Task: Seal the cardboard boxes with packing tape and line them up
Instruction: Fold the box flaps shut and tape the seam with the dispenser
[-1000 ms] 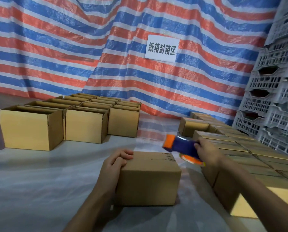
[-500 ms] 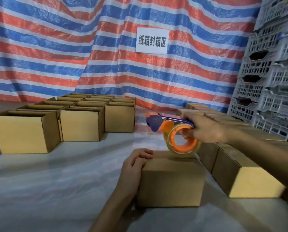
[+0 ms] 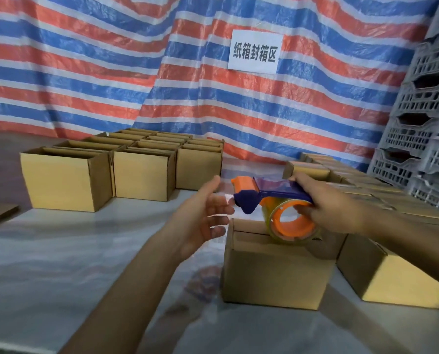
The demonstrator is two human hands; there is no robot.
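The right hand (image 3: 337, 209) is curled around the purple handle of an orange-and-purple plastic tape dispenser (image 3: 264, 194), with its fingertips reaching into the orange core of the clear packing-tape roll (image 3: 291, 226). The left hand (image 3: 203, 218) is open in the air just left of the dispenser's orange front end. Its fingers are spread, its palm is turned towards the tool, and it holds nothing.

The roll hangs over the top of a closed brown cardboard box (image 3: 277, 272) directly in front of the person. Whether the roll touches the flaps cannot be told. The box stands on the pale, glossy sheet-covered worktop (image 3: 60, 251).

Just right of it, a row of closed cardboard boxes (image 3: 392, 277) runs back towards the wall. Well apart on the left stands a block of open-topped cardboard boxes (image 3: 65, 182), set side by side in rows.

A red, blue and white striped tarpaulin (image 3: 111, 72) hangs behind, bearing a white sign with black characters (image 3: 255, 52). Stacked grey plastic crates (image 3: 422, 123) fill the right edge.
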